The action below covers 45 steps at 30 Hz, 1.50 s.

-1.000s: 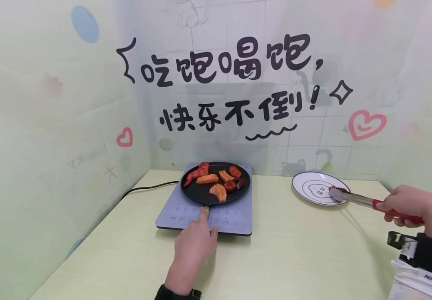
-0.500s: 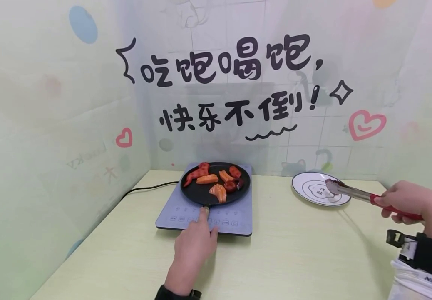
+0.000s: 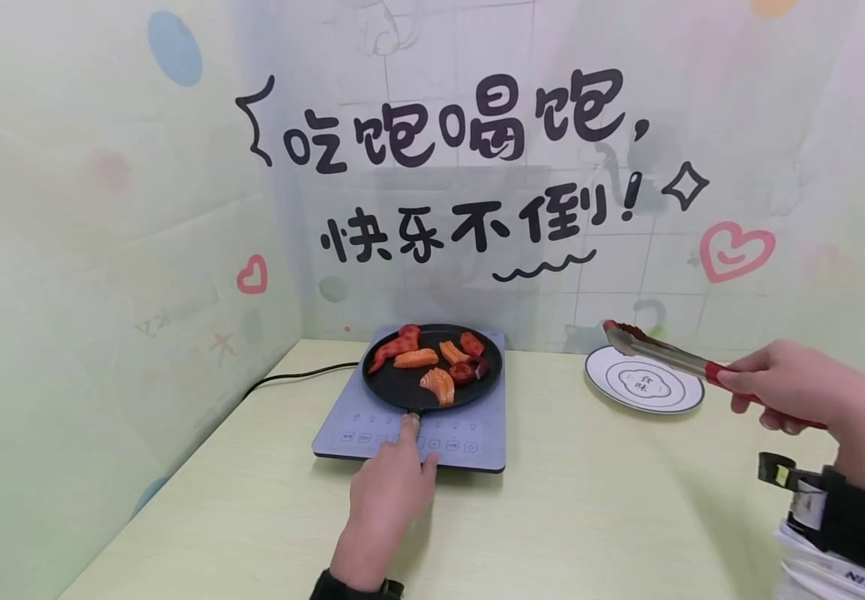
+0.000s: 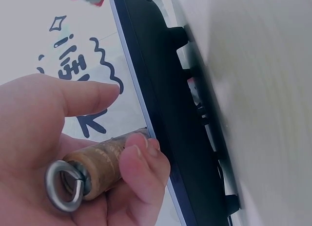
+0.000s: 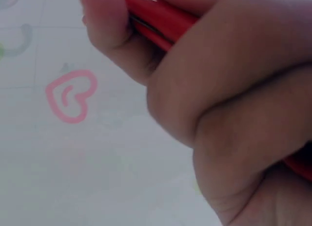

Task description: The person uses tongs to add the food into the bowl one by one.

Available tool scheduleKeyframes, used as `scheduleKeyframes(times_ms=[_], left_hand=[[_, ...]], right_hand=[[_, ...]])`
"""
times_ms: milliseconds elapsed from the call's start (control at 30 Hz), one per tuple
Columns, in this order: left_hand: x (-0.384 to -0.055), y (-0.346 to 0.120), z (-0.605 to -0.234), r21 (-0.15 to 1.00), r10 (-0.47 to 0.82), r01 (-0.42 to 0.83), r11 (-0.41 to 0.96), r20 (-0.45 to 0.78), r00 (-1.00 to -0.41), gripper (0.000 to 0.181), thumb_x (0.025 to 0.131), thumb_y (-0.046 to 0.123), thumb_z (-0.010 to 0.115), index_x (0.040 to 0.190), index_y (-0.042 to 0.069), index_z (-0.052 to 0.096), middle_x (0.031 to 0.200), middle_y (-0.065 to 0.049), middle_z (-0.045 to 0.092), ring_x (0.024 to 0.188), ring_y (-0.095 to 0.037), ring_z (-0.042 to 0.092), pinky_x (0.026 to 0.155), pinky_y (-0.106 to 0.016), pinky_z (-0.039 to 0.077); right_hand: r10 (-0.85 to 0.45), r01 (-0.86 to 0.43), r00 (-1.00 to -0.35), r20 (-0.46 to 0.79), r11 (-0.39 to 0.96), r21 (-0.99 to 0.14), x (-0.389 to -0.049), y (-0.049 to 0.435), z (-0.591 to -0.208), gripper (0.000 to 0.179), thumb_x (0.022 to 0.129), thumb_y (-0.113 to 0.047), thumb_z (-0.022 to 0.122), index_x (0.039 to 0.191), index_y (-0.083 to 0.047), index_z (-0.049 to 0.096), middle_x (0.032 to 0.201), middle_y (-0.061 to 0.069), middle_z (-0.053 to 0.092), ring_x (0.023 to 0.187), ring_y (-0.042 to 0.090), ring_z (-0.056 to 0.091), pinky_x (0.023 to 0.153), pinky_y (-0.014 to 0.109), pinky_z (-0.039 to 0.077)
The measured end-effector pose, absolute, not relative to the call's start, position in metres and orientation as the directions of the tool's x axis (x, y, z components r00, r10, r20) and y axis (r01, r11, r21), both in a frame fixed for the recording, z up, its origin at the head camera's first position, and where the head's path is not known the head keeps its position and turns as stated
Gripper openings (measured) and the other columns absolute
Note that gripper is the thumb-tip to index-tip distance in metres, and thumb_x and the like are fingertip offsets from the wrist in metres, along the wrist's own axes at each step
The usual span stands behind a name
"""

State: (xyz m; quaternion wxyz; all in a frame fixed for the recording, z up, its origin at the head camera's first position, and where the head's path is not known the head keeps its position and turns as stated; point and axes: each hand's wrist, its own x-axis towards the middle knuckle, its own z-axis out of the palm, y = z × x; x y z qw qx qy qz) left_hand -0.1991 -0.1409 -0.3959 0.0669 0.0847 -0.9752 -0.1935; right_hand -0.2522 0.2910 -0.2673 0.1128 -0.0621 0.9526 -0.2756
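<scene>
My left hand (image 3: 391, 487) holds the wooden handle (image 4: 102, 167) of a black frying pan (image 3: 395, 390), its fingers curled round the wood, a metal ring at the end. Inside the pan lie several food pieces, among them a striped orange slice (image 3: 438, 386), an orange strip (image 3: 415, 358) and a spotted red piece (image 3: 397, 347). My right hand (image 3: 796, 387) grips red-handled metal tongs (image 3: 665, 353). Their tips hang above the back rim of a white plate (image 3: 683, 398); whether anything sits between them I cannot tell.
Under the pan is a flat induction cooker (image 3: 477, 458) with a touch panel. Its black cord (image 3: 297, 372) runs off the left edge of the pale table (image 3: 575, 517). A printed backdrop (image 3: 477, 300) stands close behind.
My right hand has raised the tongs and brought them leftward, from over the plate's right side to above its back left rim. The left hand and the pan stay put.
</scene>
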Motion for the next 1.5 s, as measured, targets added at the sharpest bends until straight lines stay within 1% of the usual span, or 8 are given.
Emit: scheduleKeyframes(times_ms=[167, 333, 467, 533, 667, 900, 1033, 1500], left_hand=[[-0.199, -0.140, -0.396, 0.385, -0.189, -0.133, 0.913, 0.111, -0.976, 0.070, 0.103, 0.038, 0.069, 0.162, 0.007, 0.044, 0.118, -0.027, 0.074, 0.062, -0.025, 0.057, 0.051, -0.041, 0.044], [-0.199, -0.140, -0.396, 0.384, -0.189, -0.135, 0.913, 0.105, -0.976, 0.070, 0.104, 0.038, 0.068, 0.162, 0.008, 0.043, 0.119, -0.027, 0.074, 0.063, -0.025, 0.057, 0.052, -0.041, 0.044], [-0.199, -0.140, -0.395, 0.383, -0.193, -0.143, 0.913, 0.095, -0.977, 0.070, 0.104, 0.038, 0.067, 0.163, 0.008, 0.043, 0.122, -0.027, 0.073, 0.062, -0.025, 0.056, 0.051, -0.039, 0.042], [-0.199, -0.140, -0.396, 0.383, -0.194, -0.145, 0.912, 0.094, -0.976, 0.070, 0.104, 0.038, 0.067, 0.163, 0.008, 0.043, 0.122, -0.027, 0.073, 0.062, -0.025, 0.056, 0.051, -0.039, 0.042], [-0.199, -0.142, -0.397, 0.386, -0.196, -0.146, 0.911, 0.092, -0.976, 0.070, 0.104, 0.039, 0.067, 0.162, 0.008, 0.043, 0.121, -0.027, 0.073, 0.063, -0.025, 0.056, 0.051, -0.039, 0.042], [-0.200, -0.142, -0.397, 0.399, -0.192, -0.143, 0.906, 0.085, -0.978, 0.071, 0.104, 0.038, 0.067, 0.163, 0.008, 0.042, 0.120, -0.028, 0.073, 0.061, -0.025, 0.056, 0.050, -0.039, 0.041], [-0.200, -0.141, -0.396, 0.397, -0.194, -0.147, 0.906, 0.082, -0.977, 0.071, 0.104, 0.039, 0.067, 0.163, 0.008, 0.042, 0.122, -0.028, 0.072, 0.062, -0.026, 0.056, 0.051, -0.039, 0.042], [-0.200, -0.141, -0.396, 0.386, -0.188, -0.138, 0.912, 0.093, -0.978, 0.071, 0.104, 0.039, 0.068, 0.163, 0.009, 0.042, 0.121, -0.027, 0.073, 0.064, -0.026, 0.058, 0.052, -0.042, 0.044]], right_hand=[[-0.188, -0.088, -0.973, -0.133, 0.837, -0.540, -0.246, 0.280, -0.261, 0.038, 0.111, -0.027, 0.055, 0.121, 0.008, 0.069, 0.075, -0.001, 0.061, 0.053, 0.014, 0.052, 0.053, 0.030, 0.045], [-0.223, -0.132, -0.970, -0.094, 0.813, -0.568, -0.242, 0.266, -0.254, 0.041, 0.113, -0.034, 0.052, 0.120, 0.003, 0.069, 0.059, -0.002, 0.049, 0.049, 0.012, 0.043, 0.050, 0.031, 0.037], [-0.259, -0.168, -0.964, -0.063, 0.773, -0.611, -0.241, 0.248, -0.250, 0.041, 0.113, -0.033, 0.054, 0.129, 0.002, 0.066, 0.057, -0.003, 0.045, 0.048, 0.011, 0.040, 0.048, 0.032, 0.036], [-0.281, -0.185, -0.958, -0.056, 0.757, -0.627, -0.241, 0.237, -0.250, 0.039, 0.112, -0.033, 0.055, 0.128, 0.001, 0.067, 0.057, -0.002, 0.045, 0.048, 0.011, 0.040, 0.047, 0.032, 0.036], [-0.321, -0.201, -0.945, -0.066, 0.727, -0.657, -0.242, 0.215, -0.250, 0.033, 0.111, -0.033, 0.058, 0.110, -0.002, 0.071, 0.057, -0.002, 0.046, 0.048, 0.012, 0.040, 0.047, 0.030, 0.035], [-0.381, -0.255, -0.924, -0.039, 0.689, -0.678, -0.241, 0.186, -0.256, 0.027, 0.109, -0.028, 0.061, 0.108, -0.004, 0.074, 0.055, -0.003, 0.044, 0.048, 0.012, 0.038, 0.046, 0.028, 0.033], [-0.382, -0.261, -0.924, -0.034, 0.692, -0.673, -0.239, 0.171, -0.258, 0.029, 0.108, -0.032, 0.062, 0.095, -0.008, 0.073, 0.055, -0.003, 0.043, 0.048, 0.013, 0.039, 0.046, 0.027, 0.034], [-0.411, -0.236, -0.910, -0.050, 0.615, -0.753, -0.238, 0.125, -0.270, 0.030, 0.107, -0.030, 0.064, 0.095, -0.005, 0.075, 0.056, -0.002, 0.039, 0.049, 0.013, 0.035, 0.048, 0.026, 0.027]])
